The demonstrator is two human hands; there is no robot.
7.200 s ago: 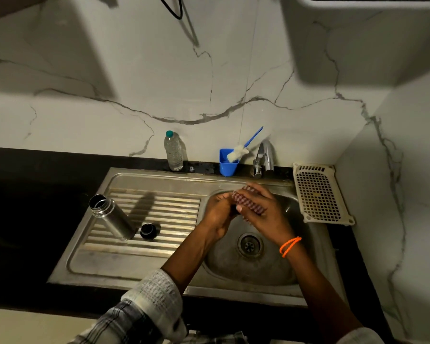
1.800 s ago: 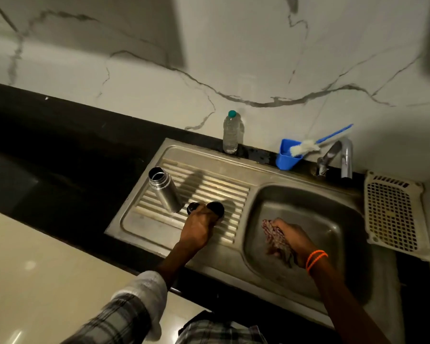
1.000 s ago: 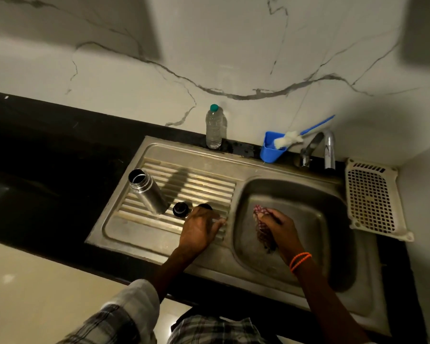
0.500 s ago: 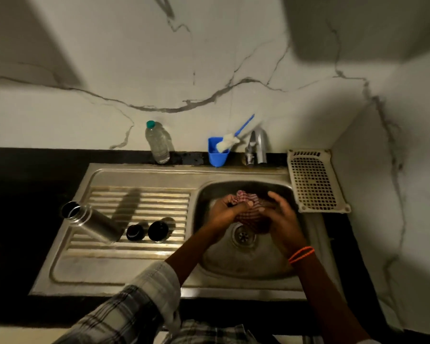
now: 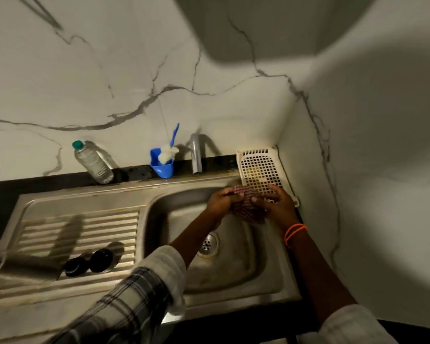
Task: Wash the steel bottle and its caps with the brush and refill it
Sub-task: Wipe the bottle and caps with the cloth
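Two hands meet over the sink basin [image 5: 224,274], both wrapped on one checked cloth [image 5: 246,207]. Going left to right, clock directions taken from the drain [image 5: 207,244].

Steel bottle [image 5: 23,265] at about 9 o'clock, far left edge of view, lying on the ribbed drainboard [image 5: 80,227], mouth toward the left; heavily blurred, partly cut off by the frame. Two black caps [image 5: 88,261] just right of it, side by side on the ribs, close together; cannot tell if they touch.

Clear plastic bottle [image 5: 92,162] with green cap at about 10 o'clock, on the black ledge by the marble wall, looks tilted. Blue cup [image 5: 162,166] at about 11 o'clock on the sink's back rim, with the brush [image 5: 170,150] standing in it, white head low, blue handle up. Tap [image 5: 196,155] at 12 o'clock, spout over the back rim.

Left hand [image 5: 221,202] at about 1 o'clock over the basin, fingers curled, gripping the left side of the cloth. Right hand [image 5: 274,204] facing it, fingers curled round the right side, thumb pressing the fabric; orange band [image 5: 294,233] on that wrist. Plaid sleeve [image 5: 134,294] on the left forearm.

White perforated tray [image 5: 261,170] at about 1 o'clock in the corner, behind the right hand.
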